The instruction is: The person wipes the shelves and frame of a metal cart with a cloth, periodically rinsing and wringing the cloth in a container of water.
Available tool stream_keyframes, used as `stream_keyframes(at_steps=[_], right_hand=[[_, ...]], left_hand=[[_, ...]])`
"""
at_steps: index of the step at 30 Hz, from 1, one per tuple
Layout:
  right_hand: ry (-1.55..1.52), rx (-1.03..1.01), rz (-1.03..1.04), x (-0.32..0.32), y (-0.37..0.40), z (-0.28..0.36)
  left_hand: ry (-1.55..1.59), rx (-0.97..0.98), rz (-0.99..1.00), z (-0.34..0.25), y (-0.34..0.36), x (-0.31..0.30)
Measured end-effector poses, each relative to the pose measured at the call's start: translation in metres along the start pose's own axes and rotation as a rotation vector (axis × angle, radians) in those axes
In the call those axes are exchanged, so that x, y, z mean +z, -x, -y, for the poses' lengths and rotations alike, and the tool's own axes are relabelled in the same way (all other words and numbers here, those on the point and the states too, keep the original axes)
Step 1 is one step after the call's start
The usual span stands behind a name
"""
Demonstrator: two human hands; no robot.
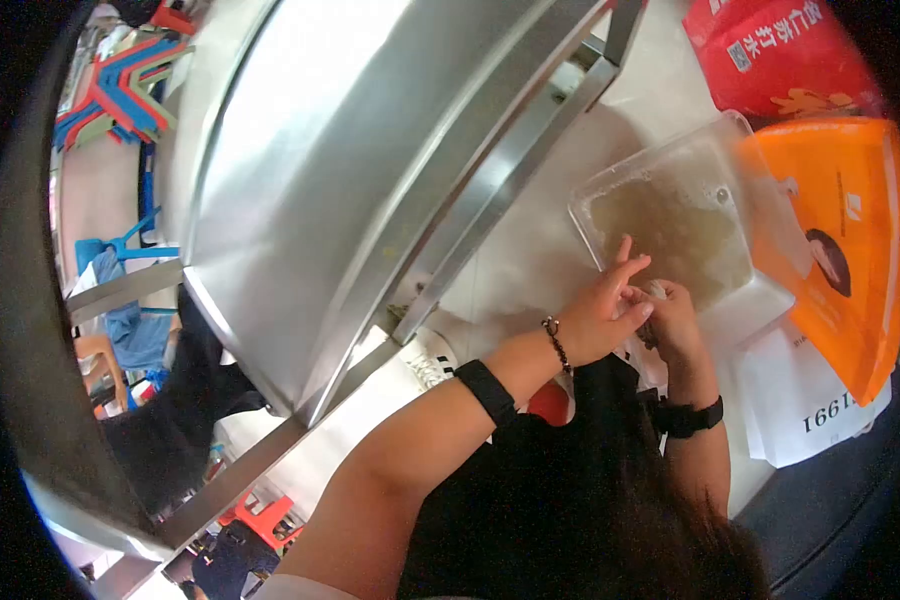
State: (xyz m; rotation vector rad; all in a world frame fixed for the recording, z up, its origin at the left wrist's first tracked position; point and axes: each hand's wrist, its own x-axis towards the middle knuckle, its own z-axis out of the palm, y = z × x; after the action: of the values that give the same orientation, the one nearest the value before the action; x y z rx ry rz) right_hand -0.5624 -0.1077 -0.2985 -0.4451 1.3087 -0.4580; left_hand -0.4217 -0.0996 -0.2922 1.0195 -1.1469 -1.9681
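Observation:
My left hand point(610, 310) is beside my right hand point(670, 315), both at the near edge of a clear plastic tub point(760, 215). The tub holds cloudy, brownish water point(670, 235) with some foam along its edge. Two fingers of my left hand stretch out toward the water, while its other fingers touch something small and pale point(657, 290). My right hand's fingers are pinched on that pale thing, too small to name. A dark, lumpy item point(647, 335) shows just below, between the hands.
A steel table point(340, 150) with metal legs stands at left. Right of the tub are an orange bag point(860, 250), a red bag point(780, 55) and a white bag point(790, 400). Stools, a blue dustpan and a person's dark clothing point(170, 430) appear at far left.

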Motion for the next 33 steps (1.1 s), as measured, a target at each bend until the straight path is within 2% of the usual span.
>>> stream_keyframes(at_steps=[2, 3, 5, 6, 7, 9, 13, 15, 17, 19, 21, 22, 23, 24, 25, 26, 27, 29, 31, 32, 33], right_hand=[[0.324, -0.120, -0.275, 0.006, -0.001, -0.003], [0.314, -0.137, -0.266, 0.006, -0.004, -0.006], [0.317, -0.453, -0.454, 0.000, -0.005, -0.013], [0.364, -0.371, -0.416, -0.005, 0.000, -0.009], [0.356, -0.380, -0.425, -0.011, 0.001, -0.010], [0.617, -0.617, -0.563, -0.022, 0.001, -0.014], [0.708, -0.513, -0.667, -0.037, 0.023, 0.007], [0.613, -0.732, -0.526, -0.047, 0.034, 0.020], [0.704, -0.826, -0.608, -0.055, 0.025, 0.021], [0.804, -0.948, -0.686, -0.039, 0.049, 0.057], [0.654, -0.818, -0.479, 0.019, 0.106, 0.094], [0.672, -0.863, -0.482, 0.034, 0.108, 0.100], [0.539, -0.915, -0.478, 0.046, 0.096, 0.100], [0.405, -0.956, -0.467, 0.064, 0.106, 0.109], [0.424, -0.982, -0.461, 0.076, 0.120, 0.118], [0.176, -0.836, -0.279, 0.099, 0.148, 0.132], [-0.064, -0.671, -0.099, 0.120, 0.168, 0.140], [-0.090, -0.698, -0.032, 0.158, 0.183, 0.145], [-0.113, -0.722, 0.043, 0.191, 0.199, 0.150], [-0.076, -0.698, 0.018, 0.207, 0.212, 0.153], [-0.039, -0.679, -0.008, 0.219, 0.222, 0.156]], left_hand=[[-0.315, -0.065, -0.079, -0.011, 0.013, -0.008], [-0.335, -0.058, -0.082, -0.018, 0.021, -0.013], [-0.486, -0.259, -0.023, -0.037, 0.044, -0.023], [-0.500, -0.235, -0.048, -0.042, 0.057, -0.028], [-0.512, -0.208, -0.072, -0.046, 0.073, -0.032], [-0.238, -0.237, -0.146, -0.057, 0.107, -0.034], [-0.119, -0.360, -0.288, -0.066, 0.189, -0.048], [-0.115, -0.373, -0.418, -0.059, 0.234, -0.060], [-0.155, -0.384, -0.586, -0.064, 0.272, -0.064], [-0.304, -0.369, -0.745, -0.061, 0.308, -0.076], [-0.179, -0.175, -0.990, -0.064, 0.339, -0.086], [-0.228, -0.035, -1.105, -0.067, 0.352, -0.091], [-0.274, 0.101, -1.221, -0.073, 0.361, -0.093], [-0.239, 0.253, -1.279, -0.094, 0.366, -0.088], [-0.203, 0.394, -1.340, -0.115, 0.373, -0.082], [-0.160, 0.457, -1.395, -0.133, 0.376, -0.077], [-0.018, 0.583, -1.365, -0.164, 0.373, -0.062], [0.093, 0.748, -1.080, -0.190, 0.373, -0.065], [0.208, 0.815, -0.862, -0.201, 0.365, -0.065], [0.153, 0.713, -0.920, -0.194, 0.360, -0.075], [0.037, 0.737, -0.896, -0.203, 0.352, -0.074]])
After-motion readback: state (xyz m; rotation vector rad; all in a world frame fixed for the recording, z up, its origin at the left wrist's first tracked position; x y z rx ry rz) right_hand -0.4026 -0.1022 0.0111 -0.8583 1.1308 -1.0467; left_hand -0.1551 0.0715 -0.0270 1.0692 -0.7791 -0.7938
